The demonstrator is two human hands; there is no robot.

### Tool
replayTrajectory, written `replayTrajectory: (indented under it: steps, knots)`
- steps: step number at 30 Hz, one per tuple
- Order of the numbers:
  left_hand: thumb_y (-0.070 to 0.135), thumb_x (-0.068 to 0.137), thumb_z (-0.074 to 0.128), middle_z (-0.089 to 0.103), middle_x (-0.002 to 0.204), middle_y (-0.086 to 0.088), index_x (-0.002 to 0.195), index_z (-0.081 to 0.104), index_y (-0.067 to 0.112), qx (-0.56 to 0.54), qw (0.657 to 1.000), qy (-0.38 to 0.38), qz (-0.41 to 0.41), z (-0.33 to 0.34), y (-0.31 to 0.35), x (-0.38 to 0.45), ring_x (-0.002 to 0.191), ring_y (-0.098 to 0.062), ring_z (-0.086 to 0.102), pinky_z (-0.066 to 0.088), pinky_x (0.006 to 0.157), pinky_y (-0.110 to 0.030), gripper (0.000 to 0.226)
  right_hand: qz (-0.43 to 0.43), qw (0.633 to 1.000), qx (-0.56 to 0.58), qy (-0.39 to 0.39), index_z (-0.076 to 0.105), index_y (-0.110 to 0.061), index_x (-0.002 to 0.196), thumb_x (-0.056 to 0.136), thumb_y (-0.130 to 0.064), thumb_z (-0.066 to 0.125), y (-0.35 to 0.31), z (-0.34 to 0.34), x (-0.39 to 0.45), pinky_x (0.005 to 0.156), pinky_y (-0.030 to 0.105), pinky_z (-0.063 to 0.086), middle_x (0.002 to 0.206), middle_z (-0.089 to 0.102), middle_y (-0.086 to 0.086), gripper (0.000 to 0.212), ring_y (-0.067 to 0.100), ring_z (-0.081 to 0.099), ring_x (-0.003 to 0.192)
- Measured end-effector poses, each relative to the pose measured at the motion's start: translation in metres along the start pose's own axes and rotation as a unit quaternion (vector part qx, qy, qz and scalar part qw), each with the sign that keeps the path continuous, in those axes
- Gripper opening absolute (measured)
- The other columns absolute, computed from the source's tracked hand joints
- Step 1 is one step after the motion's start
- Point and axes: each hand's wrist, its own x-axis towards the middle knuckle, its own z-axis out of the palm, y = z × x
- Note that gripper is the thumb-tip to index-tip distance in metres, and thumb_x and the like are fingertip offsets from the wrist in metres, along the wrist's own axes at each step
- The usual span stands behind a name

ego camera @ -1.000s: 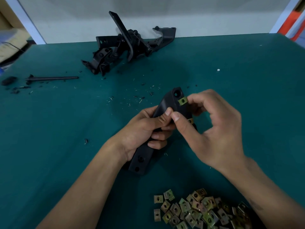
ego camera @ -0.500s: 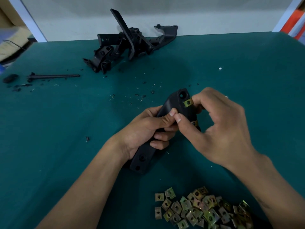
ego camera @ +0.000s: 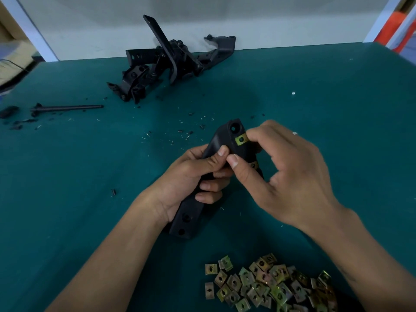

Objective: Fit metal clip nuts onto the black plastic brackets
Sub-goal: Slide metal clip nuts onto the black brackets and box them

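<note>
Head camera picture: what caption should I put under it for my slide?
Left hand grips a black plastic bracket while the right hand presses on a metal clip nut.

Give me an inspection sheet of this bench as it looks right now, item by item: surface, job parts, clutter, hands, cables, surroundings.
Surface: teal mat covering the table, littered with small dark chips.
Job's things: black bracket held above the mat; one clip nut on its upper edge, a second clip nut lower down, partly hidden; loose clip nut pile at the near edge.
Clutter: black bracket heap at the far edge; dark rod far left.
Hands: left hand grips the bracket's middle; right hand pinches at the upper clip nut.
Cables: thin dark lead far left, blurred.
Surroundings: pale wall behind; orange object top right.
</note>
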Motion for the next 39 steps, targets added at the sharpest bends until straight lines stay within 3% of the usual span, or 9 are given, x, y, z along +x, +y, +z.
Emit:
replayTrajectory:
  steps: [5,13,25,39]
  knots:
    - [0.029,0.095,0.061,0.037,0.069,0.002,0.075,0.048,0.017,-0.024,0.995,0.07,0.071,0.002,-0.004,0.007,0.048,-0.005,0.026,0.025,0.034,-0.016,0.027,0.068,0.996,-0.045,0.04,0.056,-0.014,0.073,0.087,-0.048,0.064,-0.002,0.006,-0.005,0.054,0.037,0.045,0.067,0.057,-0.003,0.038,0.024,0.053,0.065]
    - [0.03,0.094,0.062,0.04,0.069,0.002,0.079,0.048,0.014,-0.031,0.997,0.042,0.05,-0.001,-0.002,0.006,0.047,-0.004,0.03,0.026,0.035,-0.015,0.026,0.014,0.999,-0.022,0.04,0.057,-0.009,0.074,0.091,-0.036,0.068,0.001,0.01,-0.005,0.055,0.04,0.044,0.069,0.055,-0.001,0.034,0.024,0.05,0.063]
    - [0.029,0.095,0.059,0.038,0.069,0.002,0.077,0.05,0.015,-0.024,0.998,0.036,0.038,0.002,0.001,0.004,0.047,-0.004,0.029,0.024,0.037,-0.016,0.025,-0.001,0.997,-0.069,0.029,0.051,-0.011,0.078,0.096,-0.037,0.062,-0.002,0.008,-0.004,0.062,0.029,0.03,0.07,0.047,-0.004,0.033,0.017,0.037,0.063]
    - [0.03,0.096,0.058,0.037,0.068,0.002,0.081,0.05,0.014,-0.027,0.999,0.03,0.011,0.001,0.001,0.003,0.045,-0.004,0.027,0.025,0.036,-0.016,0.023,-0.039,0.996,-0.071,0.031,0.057,-0.006,0.08,0.101,-0.029,0.057,0.003,0.012,-0.006,0.067,0.037,0.039,0.074,0.051,0.003,0.031,0.023,0.045,0.068]
